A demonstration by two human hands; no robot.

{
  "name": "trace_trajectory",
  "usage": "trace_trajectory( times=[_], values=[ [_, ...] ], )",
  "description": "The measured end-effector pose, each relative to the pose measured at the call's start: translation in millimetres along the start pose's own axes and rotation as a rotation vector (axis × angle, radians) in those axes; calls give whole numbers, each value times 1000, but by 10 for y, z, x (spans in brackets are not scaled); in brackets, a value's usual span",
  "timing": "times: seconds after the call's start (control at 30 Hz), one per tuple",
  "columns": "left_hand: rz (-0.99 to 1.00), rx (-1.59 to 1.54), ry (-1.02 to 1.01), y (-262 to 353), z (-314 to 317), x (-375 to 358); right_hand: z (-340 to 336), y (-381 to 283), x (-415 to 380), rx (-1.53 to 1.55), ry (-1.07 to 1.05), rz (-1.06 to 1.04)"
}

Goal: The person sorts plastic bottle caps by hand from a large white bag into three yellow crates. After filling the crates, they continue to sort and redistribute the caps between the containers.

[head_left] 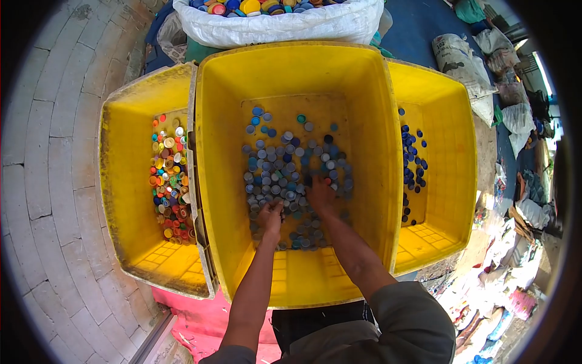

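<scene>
Both hands are digging in the bottle caps (285, 176) in the middle yellow bin (364, 121). Left hand (270, 217), at 7 o'clock, is pinching caps; right hand (319, 195) fingers are spreading. Caps look light, hard, best pinched by the rim.

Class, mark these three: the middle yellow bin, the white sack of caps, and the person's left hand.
Middle yellow bin (370, 121), head view, bare right wall.
White sack (291, 27), head view, front of the cloth.
Left hand (270, 216), head view, back of the hand.

Middle crate (376, 151): open above — tall walls bar sideways passage. Bare floor lies along its near edge; bottle caps (285, 176) cover the centre.
</scene>
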State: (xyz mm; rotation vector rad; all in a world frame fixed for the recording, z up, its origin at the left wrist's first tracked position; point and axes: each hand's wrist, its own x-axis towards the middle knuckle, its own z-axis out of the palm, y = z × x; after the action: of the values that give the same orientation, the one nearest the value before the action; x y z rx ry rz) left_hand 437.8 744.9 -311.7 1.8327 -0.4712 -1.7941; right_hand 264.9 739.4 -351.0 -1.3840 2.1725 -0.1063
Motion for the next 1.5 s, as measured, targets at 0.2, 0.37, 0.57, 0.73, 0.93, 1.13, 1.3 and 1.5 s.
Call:
trace_trajectory(
  times=[0.2,0.37,0.57,0.73,0.93,1.13,1.3,1.5],
  values=[
    [3,63,-2,71,96,-56,42,-115,65,-39,-24,-10],
    [10,47,-16,52,70,-68,94,-85,102,-50,-26,-87],
    [13,48,20,9,10,-18,53,-54,165,4,-45,-185],
    [3,37,15,-11,-5,13,8,-87,128,25,-2,-161],
    [-4,14,17,-77,-20,47,-142,-245,197,208,-35,103],
    [-22,23,45,-61,-49,14,-84,-383,244,55,-122,103],
    [87,106,28,-5,-45,73,-128,-388,189,166,-2,42],
    [615,602,111,136,116,526,-237,-41,-98,1115,27,269]
  ],
)
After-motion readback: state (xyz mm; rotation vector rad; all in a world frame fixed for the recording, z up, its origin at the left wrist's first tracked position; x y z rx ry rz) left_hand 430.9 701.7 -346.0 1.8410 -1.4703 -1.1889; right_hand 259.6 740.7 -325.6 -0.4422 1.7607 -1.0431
